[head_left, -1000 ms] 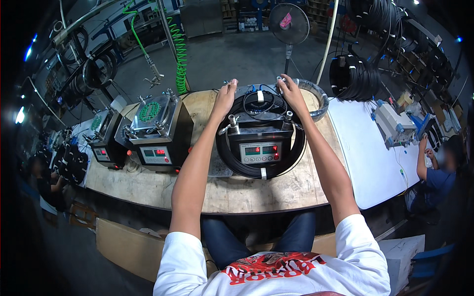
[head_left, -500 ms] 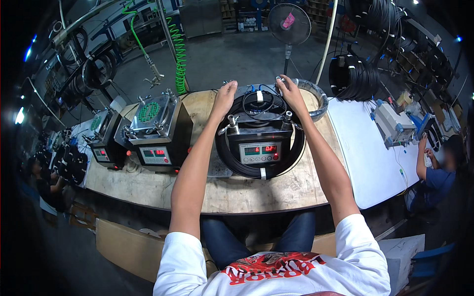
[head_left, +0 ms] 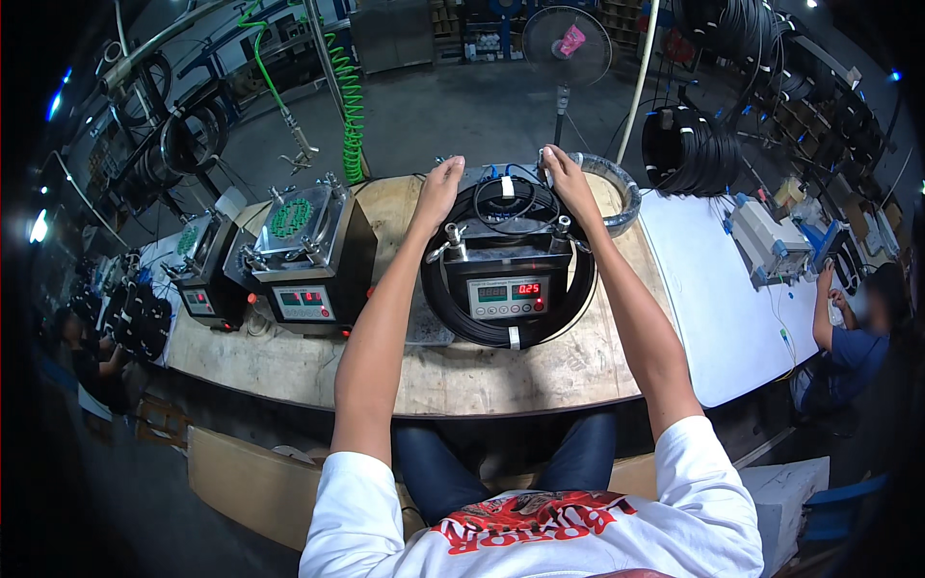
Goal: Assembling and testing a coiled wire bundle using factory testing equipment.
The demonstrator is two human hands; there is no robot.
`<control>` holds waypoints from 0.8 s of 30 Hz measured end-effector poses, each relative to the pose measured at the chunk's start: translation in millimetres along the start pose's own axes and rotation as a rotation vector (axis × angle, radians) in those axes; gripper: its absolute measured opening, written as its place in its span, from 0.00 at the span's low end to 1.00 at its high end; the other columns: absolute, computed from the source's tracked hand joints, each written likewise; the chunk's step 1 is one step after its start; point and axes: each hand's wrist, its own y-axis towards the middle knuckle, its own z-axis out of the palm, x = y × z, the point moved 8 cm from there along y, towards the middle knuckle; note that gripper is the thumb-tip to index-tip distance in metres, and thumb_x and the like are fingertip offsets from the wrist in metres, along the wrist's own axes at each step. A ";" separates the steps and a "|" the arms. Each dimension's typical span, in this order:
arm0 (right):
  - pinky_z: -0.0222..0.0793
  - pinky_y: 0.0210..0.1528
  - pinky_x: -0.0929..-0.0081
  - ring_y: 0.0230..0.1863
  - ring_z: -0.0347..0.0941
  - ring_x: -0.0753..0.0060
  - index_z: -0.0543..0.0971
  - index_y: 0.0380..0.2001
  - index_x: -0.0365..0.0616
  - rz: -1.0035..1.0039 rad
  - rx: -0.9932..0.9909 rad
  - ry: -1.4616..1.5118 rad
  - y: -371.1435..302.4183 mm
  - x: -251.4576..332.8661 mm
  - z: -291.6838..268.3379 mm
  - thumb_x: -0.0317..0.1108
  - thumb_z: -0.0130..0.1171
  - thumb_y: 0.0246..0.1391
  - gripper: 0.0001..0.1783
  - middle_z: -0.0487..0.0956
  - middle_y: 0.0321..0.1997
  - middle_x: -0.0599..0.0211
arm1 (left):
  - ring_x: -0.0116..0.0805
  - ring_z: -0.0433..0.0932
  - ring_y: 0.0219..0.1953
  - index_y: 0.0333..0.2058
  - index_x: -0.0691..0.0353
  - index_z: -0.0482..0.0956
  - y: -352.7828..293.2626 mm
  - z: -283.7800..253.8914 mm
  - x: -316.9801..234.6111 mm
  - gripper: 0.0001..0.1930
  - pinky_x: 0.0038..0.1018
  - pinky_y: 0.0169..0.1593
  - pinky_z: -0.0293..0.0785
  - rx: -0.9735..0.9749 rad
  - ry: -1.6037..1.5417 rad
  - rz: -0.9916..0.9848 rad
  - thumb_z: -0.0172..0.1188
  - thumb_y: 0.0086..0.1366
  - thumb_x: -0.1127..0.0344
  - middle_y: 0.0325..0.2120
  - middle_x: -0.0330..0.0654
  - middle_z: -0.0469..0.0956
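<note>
A black tabletop machine (head_left: 507, 297) with a lit red digital display stands before me on the wooden bench. A large coil of black cable (head_left: 434, 308), tied with white bands, lies around and over it. Metal corner clamps (head_left: 455, 241) show at its near corners. My left hand (head_left: 441, 193) is closed at the far left corner, on a clamp mostly hidden by the fingers. My right hand (head_left: 571, 185) is closed on another small metal clamp at the far right corner. Between the hands, blue-tipped cable ends (head_left: 499, 173) rise behind the coil.
Two similar machines with green round fixtures (head_left: 291, 219) stand at left. A wrapped ring coil (head_left: 626, 197) lies behind my right hand. At right are a white table (head_left: 713, 308), a grey box device (head_left: 766, 241) and a seated person (head_left: 848, 337). A green spiral hose (head_left: 349, 125) hangs behind.
The digits on the machine displays have changed. The fan in the back has turned slightly to the right. Both hands stay almost where they were, with the right fingers shifting a little.
</note>
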 end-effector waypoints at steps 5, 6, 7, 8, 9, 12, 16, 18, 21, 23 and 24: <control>0.70 0.55 0.74 0.50 0.78 0.67 0.71 0.60 0.32 0.002 0.016 -0.027 2.1 -2.6 -0.6 0.54 0.50 0.68 0.34 0.82 0.47 0.53 | 0.45 0.74 0.59 0.55 0.71 0.76 0.2 -1.4 -1.3 0.31 0.32 0.62 0.65 -0.017 0.016 -0.030 0.45 0.75 0.45 0.53 0.55 0.78; 0.70 0.55 0.74 0.50 0.78 0.67 0.71 0.60 0.32 -0.005 0.013 -0.015 2.2 -2.5 -0.9 0.55 0.50 0.68 0.34 0.82 0.47 0.53 | 0.46 0.75 0.59 0.54 0.71 0.76 0.2 -1.1 -2.6 0.31 0.32 0.62 0.65 -0.014 0.031 -0.017 0.43 0.75 0.44 0.52 0.56 0.79; 0.70 0.55 0.74 0.49 0.78 0.67 0.70 0.61 0.32 -0.012 0.008 -0.004 2.3 -2.5 -1.5 0.55 0.50 0.68 0.35 0.81 0.48 0.53 | 0.46 0.75 0.59 0.54 0.71 0.76 0.1 -0.9 -2.9 0.31 0.32 0.62 0.65 -0.014 0.030 -0.017 0.43 0.75 0.44 0.52 0.56 0.79; 0.70 0.55 0.74 0.49 0.78 0.67 0.70 0.61 0.32 -0.012 0.010 -0.003 2.3 -1.8 -0.8 0.55 0.50 0.68 0.35 0.81 0.48 0.53 | 0.46 0.75 0.58 0.54 0.72 0.76 -0.3 -1.6 -3.0 0.32 0.32 0.61 0.65 -0.012 0.041 -0.022 0.43 0.75 0.44 0.52 0.56 0.79; 0.70 0.55 0.74 0.49 0.78 0.68 0.70 0.61 0.32 -0.005 0.012 0.003 2.1 -1.7 -0.3 0.55 0.49 0.69 0.35 0.81 0.48 0.54 | 0.46 0.75 0.58 0.54 0.72 0.76 -0.5 -2.1 -3.3 0.32 0.32 0.61 0.66 -0.010 0.052 -0.026 0.42 0.75 0.44 0.51 0.56 0.79; 0.70 0.54 0.73 0.48 0.78 0.68 0.70 0.61 0.32 -0.001 0.014 0.012 0.9 -0.6 -0.6 0.54 0.49 0.69 0.34 0.81 0.47 0.54 | 0.45 0.76 0.56 0.54 0.72 0.77 -3.7 -1.3 -9.9 0.32 0.32 0.60 0.66 -0.016 0.019 0.010 0.43 0.75 0.44 0.49 0.56 0.80; 0.70 0.54 0.73 0.47 0.77 0.68 0.71 0.60 0.32 -0.030 -0.001 -0.014 1.0 1.0 -2.2 0.54 0.48 0.69 0.33 0.81 0.45 0.55 | 0.42 0.77 0.54 0.55 0.71 0.76 -4.0 -0.6 -8.3 0.31 0.30 0.59 0.66 -0.004 0.014 -0.014 0.45 0.75 0.45 0.49 0.54 0.80; 0.70 0.54 0.73 0.47 0.78 0.68 0.71 0.60 0.32 -0.022 0.001 -0.015 1.3 0.2 -1.1 0.54 0.48 0.69 0.33 0.81 0.44 0.55 | 0.24 0.67 0.33 0.51 0.68 0.78 -3.5 -1.2 -8.7 0.30 0.22 0.39 0.67 -0.029 -0.005 0.045 0.46 0.75 0.43 0.40 0.36 0.77; 0.70 0.54 0.73 0.47 0.78 0.68 0.72 0.59 0.32 -0.014 0.003 -0.019 1.0 -1.2 -1.2 0.53 0.48 0.69 0.33 0.82 0.44 0.55 | 0.25 0.69 0.34 0.52 0.67 0.78 -2.8 -1.0 -7.9 0.30 0.22 0.39 0.67 -0.027 -0.011 0.041 0.46 0.74 0.43 0.41 0.37 0.78; 0.70 0.54 0.72 0.47 0.78 0.67 0.72 0.59 0.32 -0.015 0.003 -0.022 0.6 -1.5 -1.0 0.53 0.48 0.70 0.32 0.82 0.44 0.55 | 0.25 0.68 0.34 0.53 0.67 0.78 -3.0 -1.2 -8.4 0.30 0.22 0.39 0.67 -0.037 -0.011 0.035 0.46 0.74 0.42 0.40 0.37 0.78; 0.70 0.53 0.72 0.47 0.78 0.67 0.72 0.59 0.32 -0.022 -0.004 -0.018 0.3 -0.9 -1.1 0.53 0.48 0.70 0.32 0.82 0.43 0.55 | 0.25 0.68 0.33 0.54 0.66 0.78 -2.8 -2.1 -8.2 0.30 0.23 0.38 0.67 -0.048 -0.010 0.031 0.46 0.74 0.42 0.39 0.37 0.77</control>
